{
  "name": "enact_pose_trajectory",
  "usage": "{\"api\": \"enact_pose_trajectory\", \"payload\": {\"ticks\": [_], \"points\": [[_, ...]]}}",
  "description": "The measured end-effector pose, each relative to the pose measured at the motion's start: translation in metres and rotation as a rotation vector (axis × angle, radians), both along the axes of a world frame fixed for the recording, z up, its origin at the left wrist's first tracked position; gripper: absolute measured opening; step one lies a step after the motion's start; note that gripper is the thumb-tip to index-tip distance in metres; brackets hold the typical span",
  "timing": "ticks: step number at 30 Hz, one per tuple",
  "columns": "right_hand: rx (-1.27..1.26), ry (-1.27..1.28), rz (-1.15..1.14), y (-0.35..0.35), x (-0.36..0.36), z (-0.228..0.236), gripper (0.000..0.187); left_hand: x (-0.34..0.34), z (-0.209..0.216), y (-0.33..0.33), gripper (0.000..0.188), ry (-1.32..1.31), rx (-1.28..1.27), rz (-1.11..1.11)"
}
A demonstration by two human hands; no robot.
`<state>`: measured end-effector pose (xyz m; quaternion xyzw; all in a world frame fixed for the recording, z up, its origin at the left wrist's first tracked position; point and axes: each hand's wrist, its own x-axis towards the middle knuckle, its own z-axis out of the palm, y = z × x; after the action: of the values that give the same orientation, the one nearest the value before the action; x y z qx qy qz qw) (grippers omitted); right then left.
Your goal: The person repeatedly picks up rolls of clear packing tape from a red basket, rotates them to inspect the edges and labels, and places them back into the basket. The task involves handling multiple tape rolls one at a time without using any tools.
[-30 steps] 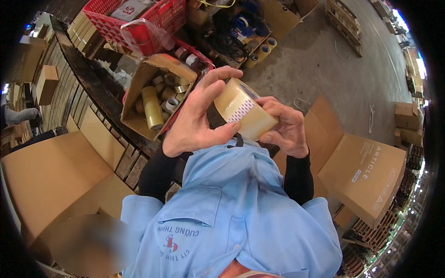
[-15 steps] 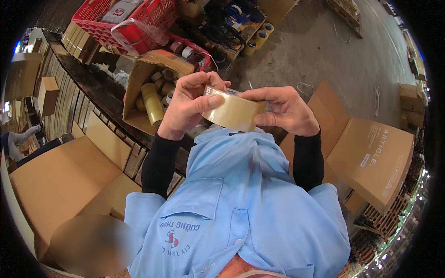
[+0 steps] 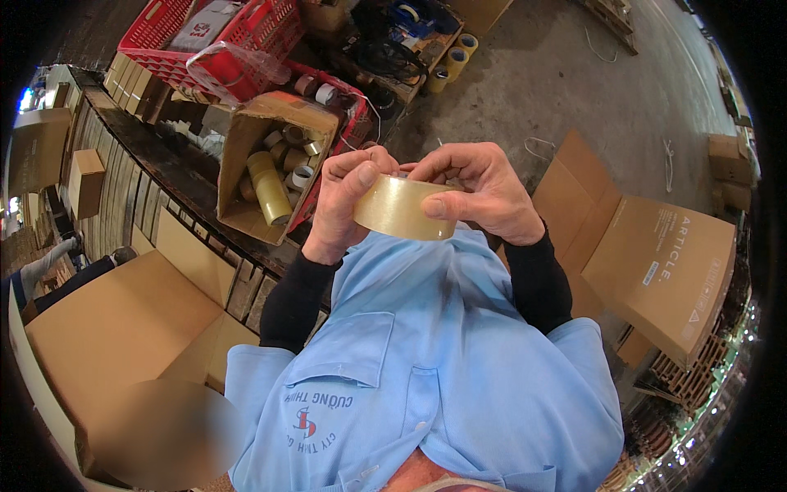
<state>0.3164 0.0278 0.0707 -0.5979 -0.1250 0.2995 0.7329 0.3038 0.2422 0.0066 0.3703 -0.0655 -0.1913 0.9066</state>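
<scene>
A wide roll of clear, yellowish packing tape (image 3: 398, 210) is held up in front of my chest. My left hand (image 3: 344, 193) grips its left end, the thumb raised by the upper edge and the fingers behind. On the other side, my right hand (image 3: 484, 190) presses its thumb on the outer face of the tape, with its fingers curled over the top edge. The roll's core is mostly hidden by my fingers. Beyond my left hand stands an open cardboard box (image 3: 238, 168) with several tape rolls (image 3: 269, 187) in it.
A red plastic basket (image 3: 246, 72) sits at the far left, with more tape rolls (image 3: 456, 59) standing beside a wooden crate. An open carton (image 3: 664, 262) is to the right; another large carton (image 3: 123, 312) lies at the left. Someone's legs (image 3: 70, 283) show at the left edge.
The tape roll has turned and shifted slightly left. My right thumb has slid from the roll's right end onto its outer face, and my left thumb has lifted to the upper edge.
</scene>
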Motion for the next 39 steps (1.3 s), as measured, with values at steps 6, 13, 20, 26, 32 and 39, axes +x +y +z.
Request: {"api": "enact_pose_trajectory", "payload": {"ticks": [6,13,20,26,32,39], "points": [[0.101,0.123,-0.020,0.009,0.004,0.003,0.037,0.000,-0.010,-0.004,0.046,0.202,-0.234,0.065],[0.015,-0.047,0.041,0.005,0.005,-0.009,0.031,0.000,-0.002,0.003,0.050,-0.142,0.106,0.183],[-0.155,-0.098,-0.041,0.008,0.001,-0.001,0.027,0.004,-0.003,-0.001,0.051,-0.189,0.168,0.199],[-0.017,-0.082,-0.018,0.005,0.007,-0.003,0.036,0.002,-0.011,-0.004,0.051,0.039,-0.017,0.170],[-0.026,0.025,0.014,0.000,0.009,0.010,0.045,0.030,0.015,0.024,0.015,-0.516,0.463,0.130],[-0.220,-0.201,-0.062,0.017,0.005,0.017,0.047,0.032,0.058,0.019,0.019,-0.603,0.820,-0.122]]}}
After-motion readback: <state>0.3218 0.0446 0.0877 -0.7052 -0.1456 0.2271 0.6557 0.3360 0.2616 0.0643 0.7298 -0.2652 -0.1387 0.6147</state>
